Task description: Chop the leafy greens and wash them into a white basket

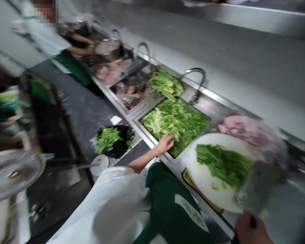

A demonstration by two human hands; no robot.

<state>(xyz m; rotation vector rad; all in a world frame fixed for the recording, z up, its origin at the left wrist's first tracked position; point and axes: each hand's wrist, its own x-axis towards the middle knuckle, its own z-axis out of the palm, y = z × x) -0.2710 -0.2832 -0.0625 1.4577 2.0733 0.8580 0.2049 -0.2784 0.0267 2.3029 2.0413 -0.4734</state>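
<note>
My right hand (252,230), at the lower right, is wrapped round the handle of a cleaver (261,186). The broad blade is tilted beside a pile of cut leafy greens (222,164) on a round white cutting board (195,183). Over the near edge of a sink filled with chopped greens (175,118) hangs my left hand (165,142). Its fingers are apart and slightly curled, with nothing visible in them; whether the fingertips touch the greens I cannot tell. Uncut leafy stalks (166,83) lie at the sink's far left corner.
A bag of pinkish meat (246,130) lies behind the board. The faucet (195,73) arches over the counter. Left are sinks with meat (110,73) and a person (48,37) working. A black bag (119,145) with greens stands low by the counter; a glass lid (15,174) is far left.
</note>
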